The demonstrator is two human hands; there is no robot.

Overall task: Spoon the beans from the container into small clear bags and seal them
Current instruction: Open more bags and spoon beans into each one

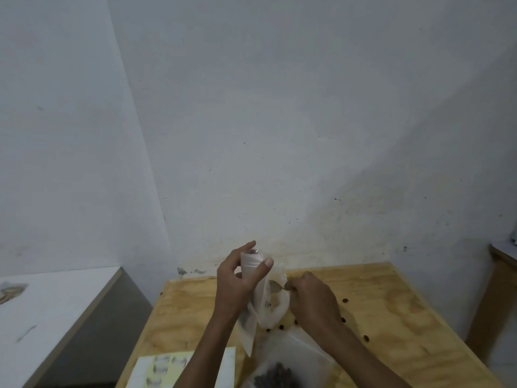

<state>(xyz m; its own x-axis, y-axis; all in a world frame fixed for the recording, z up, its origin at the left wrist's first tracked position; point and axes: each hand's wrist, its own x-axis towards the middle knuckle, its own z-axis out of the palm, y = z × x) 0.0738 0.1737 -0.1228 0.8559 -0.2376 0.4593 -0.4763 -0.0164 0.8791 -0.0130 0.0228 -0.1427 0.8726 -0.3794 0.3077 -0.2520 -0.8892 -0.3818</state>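
Two hands worked above the wooden table point(391, 317). At ten o'clock from the bean container point(291, 368), the left hand point(237, 281) gripped the upper edge of a small clear bag point(268, 298), fingers curled round it. The right hand point(313, 298), at three o'clock of the bag, pinched a spoon point(275, 287) dipping into its mouth. Several loose beans point(345, 300) lay scattered on the table near the bag.

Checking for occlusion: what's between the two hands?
Head view: the clear bag, held by the left hand, with the spoon from the right hand reaching into it.
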